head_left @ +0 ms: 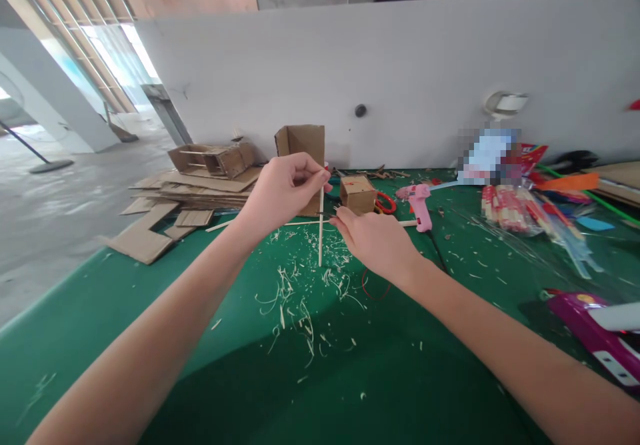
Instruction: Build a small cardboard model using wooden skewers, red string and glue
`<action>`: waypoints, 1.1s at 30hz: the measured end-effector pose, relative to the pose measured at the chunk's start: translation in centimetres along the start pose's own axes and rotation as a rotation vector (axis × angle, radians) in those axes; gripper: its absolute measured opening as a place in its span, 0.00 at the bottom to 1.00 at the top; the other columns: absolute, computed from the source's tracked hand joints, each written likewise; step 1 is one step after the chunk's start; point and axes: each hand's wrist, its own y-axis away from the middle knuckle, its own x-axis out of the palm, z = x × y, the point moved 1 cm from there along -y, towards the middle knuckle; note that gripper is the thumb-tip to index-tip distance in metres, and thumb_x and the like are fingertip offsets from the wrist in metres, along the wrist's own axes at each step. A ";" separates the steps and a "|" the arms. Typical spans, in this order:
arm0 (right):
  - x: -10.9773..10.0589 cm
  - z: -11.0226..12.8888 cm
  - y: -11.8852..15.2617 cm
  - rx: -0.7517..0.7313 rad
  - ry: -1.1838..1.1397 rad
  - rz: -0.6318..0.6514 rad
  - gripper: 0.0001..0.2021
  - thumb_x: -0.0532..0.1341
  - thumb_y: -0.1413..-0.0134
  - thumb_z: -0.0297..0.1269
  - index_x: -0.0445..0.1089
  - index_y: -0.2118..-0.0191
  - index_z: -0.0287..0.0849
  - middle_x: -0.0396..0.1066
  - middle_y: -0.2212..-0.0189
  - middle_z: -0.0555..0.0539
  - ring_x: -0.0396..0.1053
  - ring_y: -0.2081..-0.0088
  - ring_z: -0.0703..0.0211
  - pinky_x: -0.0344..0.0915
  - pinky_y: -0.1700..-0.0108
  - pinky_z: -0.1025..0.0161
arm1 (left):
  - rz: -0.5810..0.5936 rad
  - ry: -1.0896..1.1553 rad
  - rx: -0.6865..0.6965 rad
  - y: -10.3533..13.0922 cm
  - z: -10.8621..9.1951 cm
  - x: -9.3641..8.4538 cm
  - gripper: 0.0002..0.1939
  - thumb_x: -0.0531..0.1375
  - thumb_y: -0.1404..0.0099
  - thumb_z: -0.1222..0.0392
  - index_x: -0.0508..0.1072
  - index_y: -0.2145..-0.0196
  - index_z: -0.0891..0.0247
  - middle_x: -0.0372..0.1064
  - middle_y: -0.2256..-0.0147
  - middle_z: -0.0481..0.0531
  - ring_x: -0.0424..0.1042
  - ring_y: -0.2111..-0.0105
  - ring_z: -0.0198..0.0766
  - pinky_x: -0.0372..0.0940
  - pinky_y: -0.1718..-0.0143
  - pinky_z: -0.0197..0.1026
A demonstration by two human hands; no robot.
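My left hand [295, 181] is closed in a pinch on the top of a thin pale wooden stick [321, 245], which hangs nearly upright over the table. My right hand [375, 238] is closed around a small dark blade [326, 214], its edge against the middle of the stick; most of the tool is hidden by the fingers. Curly wood shavings [287, 291] lie scattered on the green tabletop [240, 371] below. Behind the hands, another thin stick [407, 223] lies across the table, partly covered by my right hand.
Cardboard sheets [200, 191] and a cardboard frame [220, 159] stand at the back left. Near the wall are a small cardboard box [358, 195], red-handled scissors [385, 203] and a pink glue gun [419, 203]. Bundled sticks [510, 209] and a purple device [590, 331] lie at right.
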 end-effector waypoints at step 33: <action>1.8 1.2 1.1 -0.065 -0.101 0.206 0.23 0.41 0.32 0.45 0.70 0.63 0.41 0.72 0.78 0.44 0.66 0.79 0.59 0.42 0.76 0.63 | -0.042 -0.034 -0.028 0.0 0.6 0.0 0.11 0.59 0.38 0.53 0.69 0.73 0.62 0.77 0.70 0.55 0.74 0.72 0.37 0.61 0.76 0.38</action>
